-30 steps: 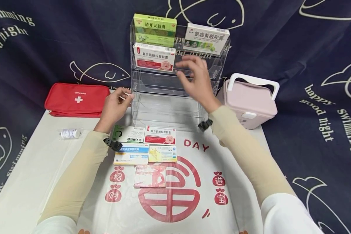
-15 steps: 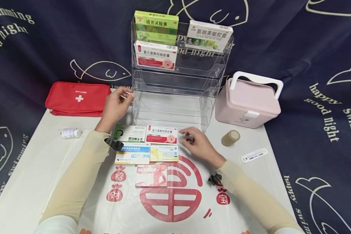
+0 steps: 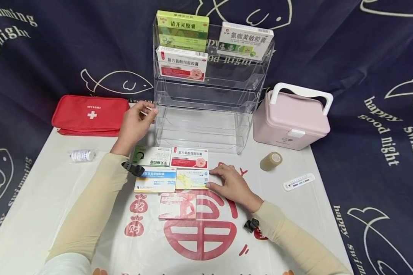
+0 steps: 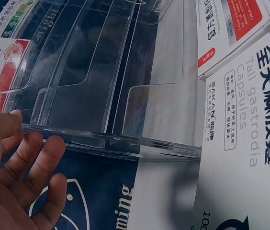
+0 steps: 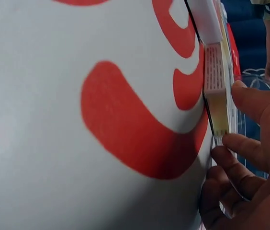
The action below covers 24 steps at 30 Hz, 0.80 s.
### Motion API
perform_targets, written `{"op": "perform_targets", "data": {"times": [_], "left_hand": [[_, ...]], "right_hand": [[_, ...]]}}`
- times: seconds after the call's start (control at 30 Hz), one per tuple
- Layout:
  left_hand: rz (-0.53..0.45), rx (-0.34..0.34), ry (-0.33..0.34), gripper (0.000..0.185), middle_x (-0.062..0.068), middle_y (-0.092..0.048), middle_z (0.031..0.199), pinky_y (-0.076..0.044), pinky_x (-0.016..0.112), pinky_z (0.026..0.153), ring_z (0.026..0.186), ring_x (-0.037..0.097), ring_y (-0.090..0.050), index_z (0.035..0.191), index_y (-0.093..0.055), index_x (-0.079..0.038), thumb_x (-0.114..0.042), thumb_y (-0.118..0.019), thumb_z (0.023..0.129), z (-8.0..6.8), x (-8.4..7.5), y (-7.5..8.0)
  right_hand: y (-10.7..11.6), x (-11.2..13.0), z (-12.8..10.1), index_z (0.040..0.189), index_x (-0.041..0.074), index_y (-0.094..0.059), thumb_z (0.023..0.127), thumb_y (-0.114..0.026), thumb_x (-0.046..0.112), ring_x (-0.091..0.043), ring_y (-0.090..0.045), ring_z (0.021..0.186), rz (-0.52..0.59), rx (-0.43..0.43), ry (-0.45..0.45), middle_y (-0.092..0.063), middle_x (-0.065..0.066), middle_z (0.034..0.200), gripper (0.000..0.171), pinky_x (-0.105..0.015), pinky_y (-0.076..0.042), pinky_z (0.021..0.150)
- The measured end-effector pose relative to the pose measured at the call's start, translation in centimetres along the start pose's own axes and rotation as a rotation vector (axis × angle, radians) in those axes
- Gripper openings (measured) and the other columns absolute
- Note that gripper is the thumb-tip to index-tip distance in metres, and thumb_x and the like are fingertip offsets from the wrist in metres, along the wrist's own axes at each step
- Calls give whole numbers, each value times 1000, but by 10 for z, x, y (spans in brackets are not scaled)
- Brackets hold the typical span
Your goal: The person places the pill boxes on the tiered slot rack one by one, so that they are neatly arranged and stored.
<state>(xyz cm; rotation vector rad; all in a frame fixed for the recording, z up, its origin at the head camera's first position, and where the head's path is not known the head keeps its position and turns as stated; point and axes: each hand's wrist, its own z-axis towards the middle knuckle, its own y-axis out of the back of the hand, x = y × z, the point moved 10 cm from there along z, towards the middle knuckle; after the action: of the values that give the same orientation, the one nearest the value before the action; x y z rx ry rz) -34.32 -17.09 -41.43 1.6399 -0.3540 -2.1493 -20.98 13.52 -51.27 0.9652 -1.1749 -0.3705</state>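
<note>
My right hand (image 3: 234,186) is at the right end of a yellow-and-white medicine box (image 3: 192,179) lying flat. Its thumb and index finger are at the box's edge, spread apart; in the right wrist view the fingertips lie close against the box end (image 5: 215,67). My left hand (image 3: 135,121) stays beside the left edge of a clear acrylic display rack (image 3: 206,126), fingers loosely bent, thumb near the rim. Around the yellow box lie a red-and-white box (image 3: 189,157), a green-and-white box (image 3: 155,156), a blue-and-white box (image 3: 155,180) and a pink box (image 3: 177,206).
Upper rack tiers hold a green box (image 3: 182,32), a white-green box (image 3: 245,41) and a red-white box (image 3: 182,64). Left stand a red first-aid pouch (image 3: 89,114) and a wrapped white roll (image 3: 82,155). Right are a pink case (image 3: 291,118), a tan roll (image 3: 270,161) and a thermometer strip (image 3: 298,182).
My right hand has come down from the rack's second tier to the table, then slid slightly nearer me to the yellow-and-white box. My left hand has kept its place.
</note>
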Motion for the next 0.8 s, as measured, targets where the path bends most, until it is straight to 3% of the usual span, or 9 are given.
{"op": "perform_targets", "data": {"times": [0.17, 0.27, 0.53, 0.8], "left_hand": [[-1, 4, 9, 23, 11, -68, 91, -43, 23, 61, 73, 30, -68, 115, -66, -5, -22, -68, 100, -1, 1, 1], [-5, 4, 7, 23, 11, -67, 91, -43, 23, 61, 75, 36, -68, 115, -66, -5, -22, -68, 100, -1, 0, 1], [10, 10, 6, 25, 11, -67, 92, -44, 23, 62, 74, 34, -68, 115, -65, -4, -23, -68, 100, -3, 2, -1], [1, 9, 1, 24, 12, -67, 92, -43, 24, 62, 75, 37, -68, 115, -65, -4, -22, -68, 100, -1, 0, -1]], "right_hand": [[-1, 3, -1, 119, 13, -74, 84, -83, 43, -18, -52, 97, -45, -11, -10, -62, 1, 106, 47, -40, -48, 82], [0, 4, -2, 116, 14, -76, 83, -84, 43, -17, -53, 98, -52, -29, -4, -63, 4, 107, 44, -39, -49, 82], [0, 4, -8, 105, 15, -75, 84, -85, 39, -15, -56, 102, -31, -57, 35, -65, 6, 108, 33, -40, -49, 86], [1, 4, -6, 120, 10, -71, 83, -85, 38, -17, -54, 97, -19, -50, 22, -66, -1, 111, 49, -40, -46, 84]]}}
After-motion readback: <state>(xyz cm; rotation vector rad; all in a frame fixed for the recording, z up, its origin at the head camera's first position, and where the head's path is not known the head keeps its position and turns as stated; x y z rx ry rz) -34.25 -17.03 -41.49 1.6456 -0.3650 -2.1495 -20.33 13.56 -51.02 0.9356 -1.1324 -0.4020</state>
